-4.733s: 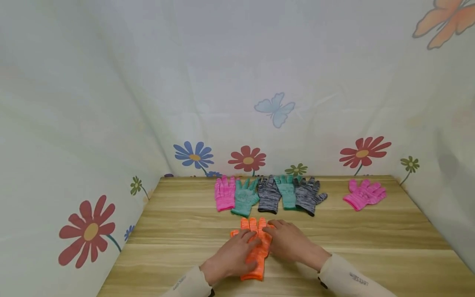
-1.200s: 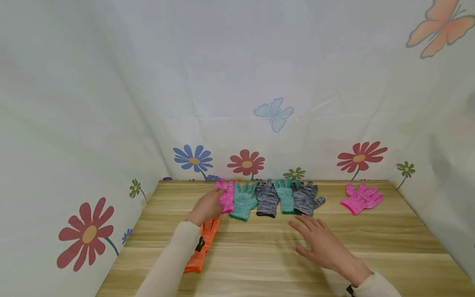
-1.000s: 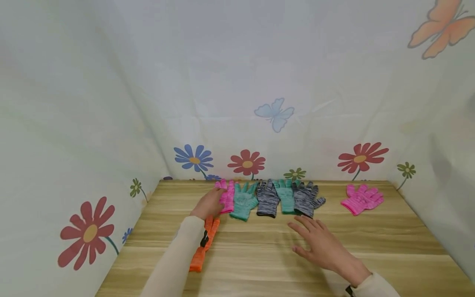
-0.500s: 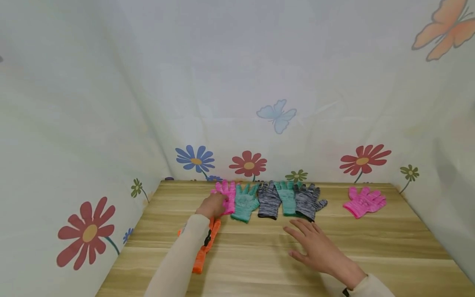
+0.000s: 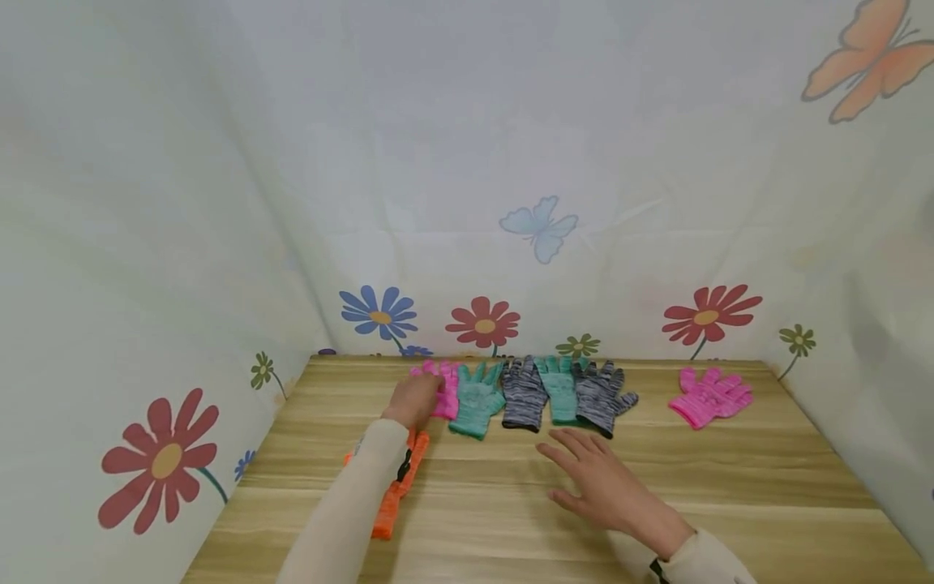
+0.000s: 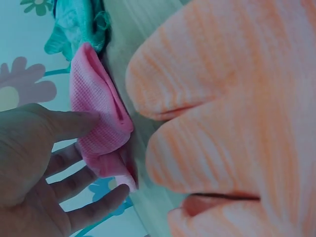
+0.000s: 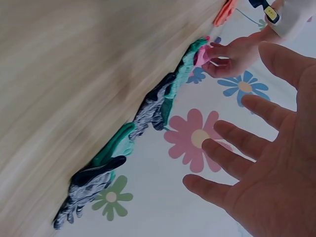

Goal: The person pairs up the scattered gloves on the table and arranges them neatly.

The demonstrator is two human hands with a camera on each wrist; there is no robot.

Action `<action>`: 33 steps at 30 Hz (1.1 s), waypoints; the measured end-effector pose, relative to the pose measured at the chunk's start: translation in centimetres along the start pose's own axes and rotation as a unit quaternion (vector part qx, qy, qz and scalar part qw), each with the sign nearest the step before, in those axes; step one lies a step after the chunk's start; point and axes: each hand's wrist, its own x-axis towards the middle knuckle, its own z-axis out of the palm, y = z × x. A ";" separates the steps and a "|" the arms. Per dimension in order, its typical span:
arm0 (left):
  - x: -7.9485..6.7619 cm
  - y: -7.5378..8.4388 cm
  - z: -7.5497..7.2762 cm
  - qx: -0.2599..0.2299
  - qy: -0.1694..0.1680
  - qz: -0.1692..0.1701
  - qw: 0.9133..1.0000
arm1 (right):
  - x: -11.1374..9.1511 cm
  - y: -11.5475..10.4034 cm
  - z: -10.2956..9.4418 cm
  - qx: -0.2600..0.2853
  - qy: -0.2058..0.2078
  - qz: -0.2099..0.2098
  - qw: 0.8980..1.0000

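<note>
At the left end of a row of knit gloves, my left hand (image 5: 414, 401) is at a pink glove (image 5: 448, 397). In the left wrist view its thumb lies on the pink glove (image 6: 98, 113) and the forefinger goes behind the fabric, pinching it; the other fingers are spread below. An orange glove (image 5: 390, 507) lies under my left forearm, partly hidden by the sleeve. My right hand (image 5: 594, 483) hovers over the table in front of the row, its fingers spread and holding nothing.
Right of the pink glove lie a green glove (image 5: 477, 401), a grey-black glove (image 5: 525, 397), a second green glove (image 5: 560, 393) and another grey-black glove (image 5: 601, 397). A separate pink glove (image 5: 711, 397) lies far right on the wooden table (image 5: 496, 519). A flower-printed curtain (image 5: 438, 162) stands behind.
The orange glove moved from the middle to the left. My left hand went to the leftmost pink glove, whose fingers have shifted slightly. Lately my right hand has drifted a little left.
</note>
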 end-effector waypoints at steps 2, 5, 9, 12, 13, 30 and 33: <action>0.0 -0.1 -0.3 0.007 0.013 -0.002 1.000 | 0.5 -0.1 -0.1 -0.005 0.001 -0.002 1.000; 0.1 -0.3 -0.9 0.015 0.044 -0.002 0.999 | 1.3 -0.3 -0.3 -0.005 0.007 -0.007 1.000; -0.1 -0.3 -2.1 0.015 0.080 -0.002 0.997 | 2.6 -0.4 -1.0 0.010 0.018 -0.011 1.000; -0.4 -0.2 -2.8 0.008 0.094 0.002 0.996 | 3.7 -0.6 -1.5 0.031 0.017 -0.003 0.999; -0.5 -0.2 -2.9 0.008 0.097 0.004 0.995 | 4.0 -0.7 -1.7 0.037 0.015 0.000 0.999; -4.2 3.1 -5.7 -0.003 0.209 0.098 0.973 | 6.7 -2.3 -2.9 0.045 0.063 -0.015 0.997; -4.8 3.8 -5.9 -0.001 0.221 0.118 0.968 | 7.2 -2.5 -3.0 0.047 0.079 -0.014 0.996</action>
